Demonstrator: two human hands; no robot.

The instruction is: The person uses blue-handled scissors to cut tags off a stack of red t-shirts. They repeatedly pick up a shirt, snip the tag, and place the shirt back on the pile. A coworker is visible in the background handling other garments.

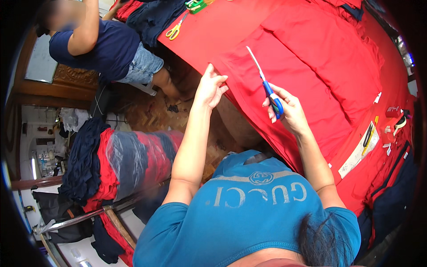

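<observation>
My right hand (287, 109) grips a pair of scissors (268, 91) by its blue handles. The blades look closed and point up and away over the red fabric (302, 58) spread on the table. At the fabric's left edge is my left hand (210, 89), its fingers apart and the tips close to the cloth. Whether those fingertips touch the edge, I cannot tell.
Yellow-handled scissors (174, 31) lie at the table's far left, near a green object (195, 5). A marked white strip (360, 149) with a yellow pen lies at right. Another person (106, 49) stands far left. Plastic-wrapped fabric bundles (142, 155) sit on the left.
</observation>
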